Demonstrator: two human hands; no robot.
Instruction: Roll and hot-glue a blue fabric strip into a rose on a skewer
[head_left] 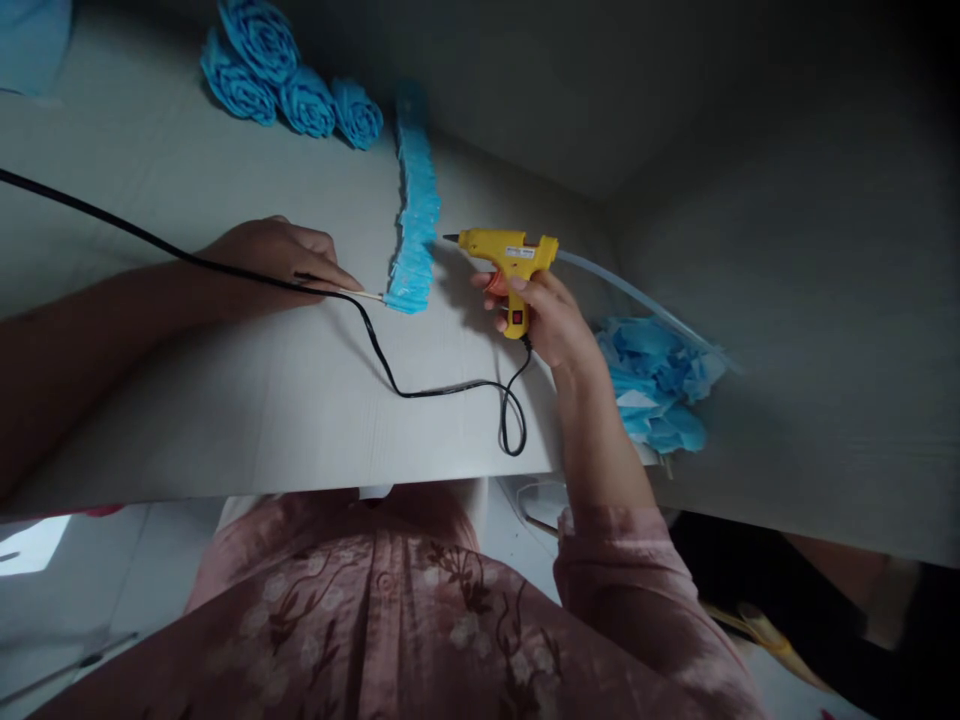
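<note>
My right hand (551, 310) grips a yellow hot glue gun (506, 250) by its handle, fingers at the orange trigger. Its dark nozzle points left, close to the right edge of a ruffled blue crepe paper strip (414, 215) that lies lengthwise on the table. A long translucent glue stick (637, 295) sticks out of the gun's back. With closed fingers, my left hand (289, 258) holds a thin wooden stick (366, 294), whose tip meets the near end of the strip. The black cord (442, 389) passes over my left forearm and loops below the gun.
Several rolled blue paper roses (259, 75) lie at the back left of the pale table (300, 420). Crumpled blue paper (656, 375) is piled on the right by my forearm. A grey wall (787, 250) bounds the table behind and to the right.
</note>
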